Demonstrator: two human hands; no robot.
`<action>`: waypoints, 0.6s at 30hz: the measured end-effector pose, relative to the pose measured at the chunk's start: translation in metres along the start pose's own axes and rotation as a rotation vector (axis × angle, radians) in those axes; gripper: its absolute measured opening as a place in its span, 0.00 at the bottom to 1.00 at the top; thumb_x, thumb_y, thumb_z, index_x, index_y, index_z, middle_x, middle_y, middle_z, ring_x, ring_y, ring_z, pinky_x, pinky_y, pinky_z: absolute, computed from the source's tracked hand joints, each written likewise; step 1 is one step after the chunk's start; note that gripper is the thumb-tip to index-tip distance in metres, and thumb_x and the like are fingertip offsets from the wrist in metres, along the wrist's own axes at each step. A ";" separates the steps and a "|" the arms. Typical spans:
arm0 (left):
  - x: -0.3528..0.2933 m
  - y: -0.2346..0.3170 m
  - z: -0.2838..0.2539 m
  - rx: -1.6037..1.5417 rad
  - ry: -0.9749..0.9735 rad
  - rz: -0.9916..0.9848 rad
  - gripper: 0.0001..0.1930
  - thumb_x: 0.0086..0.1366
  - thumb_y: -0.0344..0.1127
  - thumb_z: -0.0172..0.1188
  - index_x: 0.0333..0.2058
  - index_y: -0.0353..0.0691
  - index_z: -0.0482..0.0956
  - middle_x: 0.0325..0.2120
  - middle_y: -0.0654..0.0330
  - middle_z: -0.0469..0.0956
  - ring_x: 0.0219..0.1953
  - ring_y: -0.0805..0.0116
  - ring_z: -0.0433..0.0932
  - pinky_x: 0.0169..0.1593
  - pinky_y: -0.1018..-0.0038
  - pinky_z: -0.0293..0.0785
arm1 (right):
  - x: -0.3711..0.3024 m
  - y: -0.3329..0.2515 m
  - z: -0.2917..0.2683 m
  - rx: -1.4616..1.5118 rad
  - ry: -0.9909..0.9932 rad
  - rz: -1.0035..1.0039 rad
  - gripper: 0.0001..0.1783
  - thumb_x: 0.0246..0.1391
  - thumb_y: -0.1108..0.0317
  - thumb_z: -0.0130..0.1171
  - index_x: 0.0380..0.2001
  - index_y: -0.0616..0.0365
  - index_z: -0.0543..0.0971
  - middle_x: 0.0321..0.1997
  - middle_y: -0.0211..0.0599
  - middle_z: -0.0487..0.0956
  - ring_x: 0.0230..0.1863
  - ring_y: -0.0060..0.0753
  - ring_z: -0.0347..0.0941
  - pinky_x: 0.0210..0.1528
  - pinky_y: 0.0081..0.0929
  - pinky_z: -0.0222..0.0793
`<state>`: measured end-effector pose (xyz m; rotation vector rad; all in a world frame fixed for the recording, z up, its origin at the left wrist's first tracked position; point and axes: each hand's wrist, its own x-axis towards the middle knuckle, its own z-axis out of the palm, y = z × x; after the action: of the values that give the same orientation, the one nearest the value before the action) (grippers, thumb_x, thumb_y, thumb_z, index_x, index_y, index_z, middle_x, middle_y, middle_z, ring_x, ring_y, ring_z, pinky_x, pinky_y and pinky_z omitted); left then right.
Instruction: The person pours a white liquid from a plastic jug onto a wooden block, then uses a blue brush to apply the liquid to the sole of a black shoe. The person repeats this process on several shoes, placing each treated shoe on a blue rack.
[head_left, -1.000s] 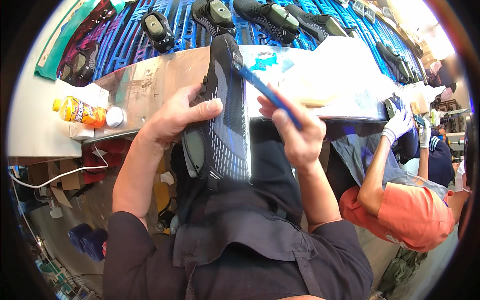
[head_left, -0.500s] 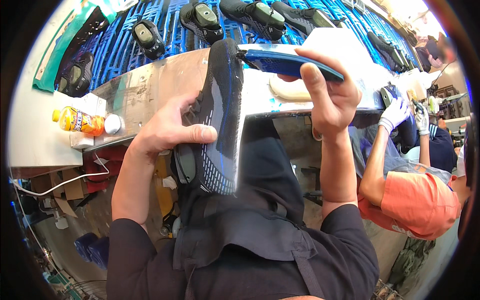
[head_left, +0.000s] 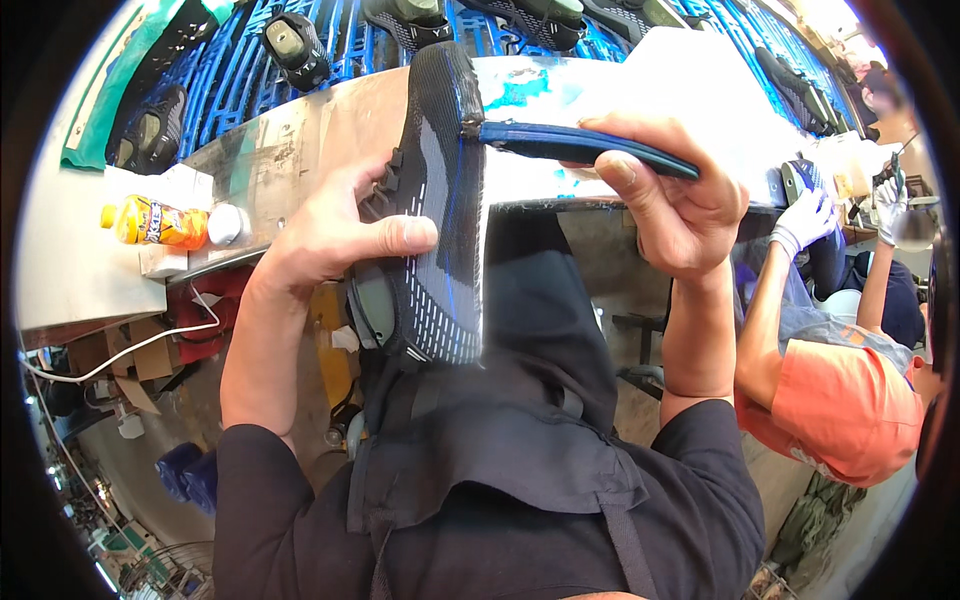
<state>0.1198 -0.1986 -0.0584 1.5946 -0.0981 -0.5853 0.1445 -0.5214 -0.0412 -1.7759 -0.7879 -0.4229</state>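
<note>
My left hand (head_left: 345, 225) is closed around a black-and-grey knit shoe upper (head_left: 440, 190), its thumb lying across the side. The upper is stretched over a form with a greenish-grey top (head_left: 372, 305), and its toe points away from me. The form is partly hidden behind the upper. In my right hand (head_left: 680, 190) is a brush with a long blue handle (head_left: 590, 143), pinched between thumb and fingers. Its dark bristle end touches the upper's right edge a little below the toe. The lower edge there shows whitish.
Several shoe uppers on forms (head_left: 297, 52) lie on a blue slatted rack (head_left: 235, 95) beyond the metal bench edge (head_left: 300, 130). An orange bottle (head_left: 160, 222) and a white round container (head_left: 228, 224) stand at left. A co-worker in an orange shirt (head_left: 840, 405) and white gloves (head_left: 805, 220) works at right.
The brush tip has moved from the toe down along the upper's right edge. The upper has shifted slightly away from me. My right hand has moved a little right and down.
</note>
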 end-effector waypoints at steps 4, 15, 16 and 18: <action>-0.001 -0.004 -0.001 0.002 0.028 -0.034 0.45 0.57 0.51 0.85 0.64 0.25 0.77 0.53 0.54 0.84 0.53 0.69 0.83 0.61 0.71 0.78 | -0.012 -0.007 0.002 -0.036 -0.031 -0.011 0.12 0.63 0.76 0.74 0.49 0.63 0.89 0.44 0.40 0.92 0.43 0.30 0.89 0.47 0.24 0.82; -0.001 -0.013 0.005 -0.041 0.123 0.026 0.42 0.60 0.51 0.84 0.63 0.26 0.77 0.50 0.55 0.85 0.50 0.70 0.84 0.57 0.72 0.81 | -0.030 -0.016 0.001 -0.041 -0.190 0.010 0.14 0.59 0.74 0.77 0.48 0.62 0.89 0.40 0.41 0.91 0.37 0.34 0.90 0.42 0.27 0.83; 0.000 -0.013 0.005 -0.053 0.134 0.026 0.42 0.60 0.51 0.84 0.63 0.26 0.77 0.50 0.56 0.85 0.50 0.71 0.84 0.57 0.72 0.81 | -0.031 -0.016 0.000 -0.040 -0.205 0.016 0.14 0.60 0.73 0.77 0.48 0.62 0.89 0.39 0.41 0.91 0.37 0.34 0.90 0.41 0.27 0.83; 0.000 -0.017 0.006 -0.066 0.165 0.040 0.45 0.60 0.52 0.84 0.64 0.25 0.75 0.52 0.54 0.85 0.50 0.70 0.84 0.56 0.73 0.81 | -0.032 -0.015 -0.003 -0.038 -0.222 -0.002 0.14 0.60 0.72 0.77 0.48 0.62 0.89 0.39 0.41 0.91 0.37 0.34 0.90 0.42 0.26 0.82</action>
<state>0.1124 -0.2022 -0.0745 1.5672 0.0124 -0.4196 0.1120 -0.5316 -0.0499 -1.8786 -0.9419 -0.2460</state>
